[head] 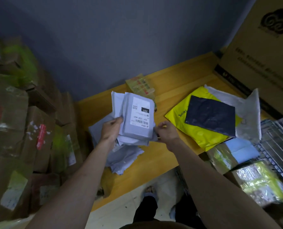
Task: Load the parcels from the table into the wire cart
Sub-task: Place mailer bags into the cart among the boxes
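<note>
Above the wooden table's left edge, the left hand clamps a stack of soft grey plastic mailers; the right hand pinches its lower corner. Light, slippery (likely to slide apart), so best gripped across the stack's edges.

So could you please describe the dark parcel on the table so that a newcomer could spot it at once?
Start at the yellow wooden table and look to its right side, near the wire cart. A bright yellow mailer lies there, and the dark navy parcel rests flat on top of it. It is the only dark, unlabelled bag among pale grey ones.
</note>
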